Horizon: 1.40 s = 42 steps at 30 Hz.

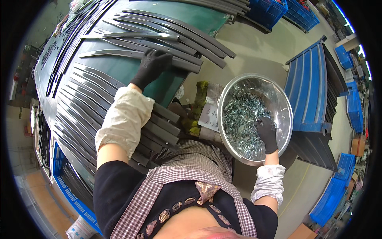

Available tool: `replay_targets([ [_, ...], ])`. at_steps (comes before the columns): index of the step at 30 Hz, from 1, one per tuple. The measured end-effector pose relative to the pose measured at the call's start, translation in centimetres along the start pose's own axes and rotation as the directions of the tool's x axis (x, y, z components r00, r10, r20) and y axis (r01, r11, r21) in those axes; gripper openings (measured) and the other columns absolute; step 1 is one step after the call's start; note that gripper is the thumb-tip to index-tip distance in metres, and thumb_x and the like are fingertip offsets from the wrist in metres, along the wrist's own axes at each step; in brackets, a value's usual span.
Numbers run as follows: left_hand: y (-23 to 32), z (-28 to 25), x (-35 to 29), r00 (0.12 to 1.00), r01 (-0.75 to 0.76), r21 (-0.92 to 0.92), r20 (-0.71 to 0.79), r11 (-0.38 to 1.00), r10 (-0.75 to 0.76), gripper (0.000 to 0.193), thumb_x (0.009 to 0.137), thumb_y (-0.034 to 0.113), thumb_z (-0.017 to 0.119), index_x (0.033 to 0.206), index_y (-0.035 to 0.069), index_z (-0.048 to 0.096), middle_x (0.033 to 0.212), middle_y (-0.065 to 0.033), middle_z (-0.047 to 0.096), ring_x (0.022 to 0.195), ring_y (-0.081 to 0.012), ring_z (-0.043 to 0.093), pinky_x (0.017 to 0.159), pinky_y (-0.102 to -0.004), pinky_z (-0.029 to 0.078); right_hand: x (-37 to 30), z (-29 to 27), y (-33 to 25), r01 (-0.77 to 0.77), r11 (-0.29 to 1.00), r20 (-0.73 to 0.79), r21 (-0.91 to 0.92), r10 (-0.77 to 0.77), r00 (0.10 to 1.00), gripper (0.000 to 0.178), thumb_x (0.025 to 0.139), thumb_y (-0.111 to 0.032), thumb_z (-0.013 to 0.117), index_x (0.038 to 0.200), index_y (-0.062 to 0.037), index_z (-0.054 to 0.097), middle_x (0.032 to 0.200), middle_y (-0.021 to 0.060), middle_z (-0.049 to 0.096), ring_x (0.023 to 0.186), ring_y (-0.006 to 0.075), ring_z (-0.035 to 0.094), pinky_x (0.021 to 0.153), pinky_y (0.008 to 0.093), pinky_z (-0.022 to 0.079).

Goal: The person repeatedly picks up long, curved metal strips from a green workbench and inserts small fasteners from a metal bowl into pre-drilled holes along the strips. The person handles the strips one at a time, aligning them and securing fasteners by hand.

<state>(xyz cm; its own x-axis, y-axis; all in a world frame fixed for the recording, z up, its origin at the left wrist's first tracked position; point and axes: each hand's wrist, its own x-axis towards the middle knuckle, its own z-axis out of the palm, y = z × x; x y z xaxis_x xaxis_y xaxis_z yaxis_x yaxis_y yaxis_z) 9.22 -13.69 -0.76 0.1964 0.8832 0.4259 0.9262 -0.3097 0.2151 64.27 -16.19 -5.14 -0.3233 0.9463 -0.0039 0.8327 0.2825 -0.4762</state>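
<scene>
My left hand (154,65), in a black glove, is closed over a long dark strip (113,52) near its right end. The strip is slim, glossy and slightly curved, and it lies among several like it on the green tabletop (167,84). At my right, a round shiny metal bowl (289,115) holds a heap of small silvery metal pieces (242,119), perhaps clips. My right hand (267,133), also gloved in black, reaches into the bowl with its fingers curled at the heap. Whatever those fingertips hold is too small to make out.
More dark strips (85,95) lie in rows across the table, some overhanging its edge by my body. Right of the bowl stands a blue ribbed metal rack (308,85). Blue crates (268,12) are at the far side, and another blue crate (75,195) sits at lower left.
</scene>
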Motion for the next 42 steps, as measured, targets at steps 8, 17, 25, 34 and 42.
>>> replay_targets([
  [8,5.1,-2.6,-4.7,0.975,-0.032,-0.297,0.202,0.954,0.096,0.025,0.081,0.023,0.070,0.104,0.012,0.073,0.099,-0.0102,0.065,0.099,-0.0323,0.061,0.093,-0.0425,0.045,-0.4,-2.0,-0.1,-0.285,0.789,0.037,0.544,0.317,0.948,0.018,0.087,-0.015,0.071,0.099,-0.0028,0.069,0.070,-0.0001,0.062,0.062,0.0096,0.056,0.059,0.0277,0.046],
  [17,6.9,-4.6,-7.5,0.971,-0.003,-0.310,0.228,0.951,0.077,0.024,0.080,0.022,0.071,0.102,0.013,0.074,0.098,-0.0087,0.065,0.097,-0.0301,0.062,0.089,-0.0419,0.047,0.9,-1.6,-0.1,-0.083,0.996,-0.028,0.020,0.084,0.996,0.024,0.081,-0.022,0.069,0.102,-0.0096,0.073,0.095,0.0144,0.070,0.091,0.0323,0.067,0.082,0.0402,0.052],
  [25,7.4,-5.5,-9.8,0.954,0.040,-0.381,0.288,0.924,0.077,0.027,0.079,0.024,0.072,0.104,0.012,0.073,0.101,-0.0079,0.066,0.097,-0.0315,0.061,0.090,-0.0441,0.046,-0.2,-3.3,-2.9,0.033,0.995,-0.280,-0.095,-0.059,0.958,0.021,0.082,-0.017,0.068,0.100,-0.0067,0.073,0.089,0.0134,0.065,0.085,0.0311,0.064,0.077,0.0388,0.050],
  [34,16.2,-8.2,-9.3,0.948,0.140,-0.577,0.314,0.805,0.060,0.035,0.083,0.014,0.073,0.117,0.006,0.067,0.098,-0.0131,0.066,0.089,-0.0333,0.065,0.081,-0.0400,0.052,-2.8,-1.6,-12.7,0.227,0.514,-0.194,0.827,-0.117,0.974,0.030,0.082,0.011,0.066,0.106,-0.0049,0.072,0.098,0.0053,0.061,0.082,0.0137,0.064,0.072,0.0274,0.053],
  [42,21.5,-8.0,-12.7,0.896,0.134,-0.807,0.346,0.575,0.277,0.033,0.085,0.011,0.071,0.117,0.003,0.065,0.091,-0.0164,0.066,0.082,-0.0355,0.065,0.073,-0.0404,0.052,-7.6,2.3,-22.5,0.407,0.483,-0.083,0.775,-0.561,0.823,0.032,0.079,0.008,0.070,0.109,-0.0046,0.071,0.106,0.0085,0.061,0.096,0.0149,0.061,0.081,0.0288,0.051],
])
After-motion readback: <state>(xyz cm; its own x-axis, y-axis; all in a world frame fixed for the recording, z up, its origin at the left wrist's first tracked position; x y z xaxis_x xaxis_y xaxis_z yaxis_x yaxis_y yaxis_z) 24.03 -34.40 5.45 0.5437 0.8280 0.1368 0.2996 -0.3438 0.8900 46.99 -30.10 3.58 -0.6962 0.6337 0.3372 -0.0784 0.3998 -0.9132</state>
